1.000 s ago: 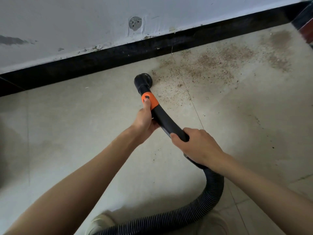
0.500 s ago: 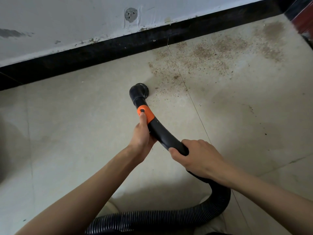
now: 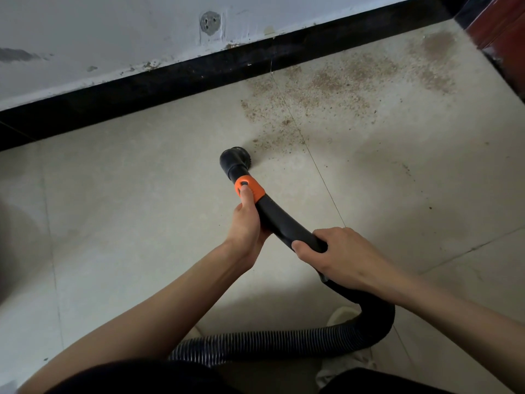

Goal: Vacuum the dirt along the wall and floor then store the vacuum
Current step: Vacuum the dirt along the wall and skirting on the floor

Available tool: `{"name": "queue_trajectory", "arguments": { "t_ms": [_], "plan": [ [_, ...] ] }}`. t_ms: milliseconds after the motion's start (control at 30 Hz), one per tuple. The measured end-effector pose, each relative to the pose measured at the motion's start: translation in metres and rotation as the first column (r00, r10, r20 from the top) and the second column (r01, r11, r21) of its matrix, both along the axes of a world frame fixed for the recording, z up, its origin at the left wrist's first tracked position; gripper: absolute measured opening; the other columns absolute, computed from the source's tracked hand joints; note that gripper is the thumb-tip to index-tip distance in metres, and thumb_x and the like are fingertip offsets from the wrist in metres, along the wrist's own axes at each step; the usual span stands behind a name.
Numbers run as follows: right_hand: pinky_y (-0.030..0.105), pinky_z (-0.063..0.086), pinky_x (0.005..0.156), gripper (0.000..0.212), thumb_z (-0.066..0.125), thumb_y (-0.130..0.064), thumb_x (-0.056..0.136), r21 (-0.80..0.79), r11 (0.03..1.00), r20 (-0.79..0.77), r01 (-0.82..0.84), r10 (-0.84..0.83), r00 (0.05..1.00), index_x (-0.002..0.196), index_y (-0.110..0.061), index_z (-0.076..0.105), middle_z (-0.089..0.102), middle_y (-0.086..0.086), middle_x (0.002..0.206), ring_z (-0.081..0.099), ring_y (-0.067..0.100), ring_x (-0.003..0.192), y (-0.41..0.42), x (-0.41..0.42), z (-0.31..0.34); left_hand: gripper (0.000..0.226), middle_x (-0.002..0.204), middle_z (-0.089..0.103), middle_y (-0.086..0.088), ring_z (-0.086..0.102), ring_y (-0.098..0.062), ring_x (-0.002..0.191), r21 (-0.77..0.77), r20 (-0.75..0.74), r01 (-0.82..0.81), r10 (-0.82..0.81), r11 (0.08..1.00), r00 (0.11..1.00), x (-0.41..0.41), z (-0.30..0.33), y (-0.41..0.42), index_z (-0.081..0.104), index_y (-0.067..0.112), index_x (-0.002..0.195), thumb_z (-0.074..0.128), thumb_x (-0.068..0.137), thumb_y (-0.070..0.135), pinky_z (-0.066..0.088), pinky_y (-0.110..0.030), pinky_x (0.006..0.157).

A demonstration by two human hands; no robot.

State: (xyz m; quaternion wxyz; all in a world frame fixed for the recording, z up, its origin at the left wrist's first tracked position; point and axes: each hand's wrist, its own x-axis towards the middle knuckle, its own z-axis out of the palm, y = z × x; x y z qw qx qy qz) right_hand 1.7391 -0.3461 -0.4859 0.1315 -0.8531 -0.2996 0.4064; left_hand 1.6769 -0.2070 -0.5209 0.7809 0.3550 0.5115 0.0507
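Pale floor tiles [image 3: 127, 223] run up to a black skirting [image 3: 170, 81] under a scuffed white wall [image 3: 85, 29], which has a round patched hole [image 3: 209, 23] low down. Brown dirt [image 3: 326, 89] is scattered over the tiles at upper right, thickest near the skirting and thinning to specks as it trails down towards the middle. A dark red edge [image 3: 500, 27] shows at the top right corner.

You have the vacuum wand [image 3: 284, 226] in both hands. Your left hand [image 3: 245, 231] is wrapped round the black tube from the left, with the thumb lying up along the orange collar [image 3: 252, 190], its tip just below the small dark button there. Your right hand [image 3: 338, 257] is curled over the tube further back, fingers closed round it from above, where the tube bends down into the hose. The round black nozzle [image 3: 234, 162] sits at the floor, mouth turned right, just beside the lower tip of the dirt trail; whether it touches the tile you cannot tell from this angle.

Behind your right hand the ribbed hose [image 3: 284, 342] loops down and left across the bottom of the view, passing over a light shoe [image 3: 341, 314]. Dark clothing [image 3: 142, 376] fills the lower edge.
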Motion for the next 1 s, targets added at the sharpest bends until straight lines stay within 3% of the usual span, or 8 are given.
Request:
{"name": "queue_trajectory", "arguments": {
  "t_ms": [367, 533, 767, 867, 933, 1000],
  "plan": [
    [0.034, 0.052, 0.062, 0.046, 0.043, -0.059, 0.089, -0.014, 0.995, 0.045, 0.101, -0.1, 0.994, 0.068, -0.019, 0.05, 0.066, 0.003, 0.065, 0.066, 0.021, 0.063, -0.013, 0.002, 0.0, 0.053, 0.094, 0.057, -0.009, 0.06, -0.019, 0.087, -0.037, 0.048, 0.126, -0.124, 0.991, 0.991, 0.02, -0.005, -0.007, 0.045, 0.003, 0.115, 0.026, 0.099, 0.049, 0.052, -0.034, 0.077],
    [0.033, 0.047, 0.06, 0.047, 0.042, -0.058, 0.091, 0.005, 0.997, 0.108, 0.072, -0.072, 0.992, 0.077, -0.015, 0.055, 0.067, 0.005, 0.072, 0.064, 0.024, 0.068, 0.015, 0.022, -0.015, 0.049, 0.09, 0.057, -0.007, 0.057, -0.016, 0.082, -0.044, 0.019, 0.076, -0.075, 0.996, 0.997, 0.043, -0.01, 0.018, 0.043, 0.005, 0.11, 0.023, 0.1, 0.048, 0.05, -0.029, 0.067],
    [0.034, 0.046, 0.061, 0.048, 0.044, -0.058, 0.09, 0.068, 0.996, 0.131, 0.062, -0.07, 0.989, 0.069, -0.015, 0.049, 0.066, 0.004, 0.07, 0.063, 0.025, 0.07, 0.06, 0.059, -0.029, 0.051, 0.092, 0.057, -0.007, 0.057, -0.02, 0.092, -0.079, 0.041, 0.021, -0.018, 0.997, 0.999, 0.079, -0.019, 0.065, 0.043, 0.005, 0.114, 0.026, 0.099, 0.051, 0.047, -0.036, 0.084],
    [0.032, 0.042, 0.056, 0.047, 0.045, -0.058, 0.09, 0.092, 0.994, 0.155, 0.061, -0.074, 0.985, 0.068, -0.016, 0.047, 0.063, 0.003, 0.069, 0.06, 0.024, 0.067, 0.079, 0.074, -0.033, 0.05, 0.092, 0.056, -0.008, 0.057, -0.018, 0.086, -0.086, 0.057, 0.007, -0.003, 0.996, 0.998, 0.097, -0.02, 0.082, 0.043, 0.005, 0.113, 0.026, 0.1, 0.051, 0.046, -0.036, 0.085],
    [0.033, 0.046, 0.059, 0.047, 0.044, -0.058, 0.091, 0.101, 0.993, 0.163, 0.056, -0.072, 0.984, 0.069, -0.016, 0.049, 0.065, 0.004, 0.07, 0.062, 0.024, 0.068, 0.089, 0.084, -0.037, 0.052, 0.096, 0.057, -0.009, 0.057, -0.019, 0.088, -0.084, 0.068, 0.004, 0.002, 0.996, 0.998, 0.108, -0.02, 0.092, 0.044, 0.005, 0.118, 0.026, 0.1, 0.05, 0.046, -0.036, 0.086],
    [0.036, 0.051, 0.065, 0.047, 0.044, -0.058, 0.091, 0.117, 0.992, 0.161, 0.055, -0.074, 0.984, 0.07, -0.016, 0.051, 0.067, 0.004, 0.07, 0.064, 0.025, 0.07, 0.098, 0.093, -0.041, 0.056, 0.112, 0.057, -0.011, 0.057, -0.021, 0.104, -0.074, 0.069, 0.001, 0.004, 0.997, 0.998, 0.119, -0.021, 0.101, 0.042, 0.003, 0.127, 0.026, 0.1, 0.049, 0.046, -0.035, 0.086]
  ]
}}
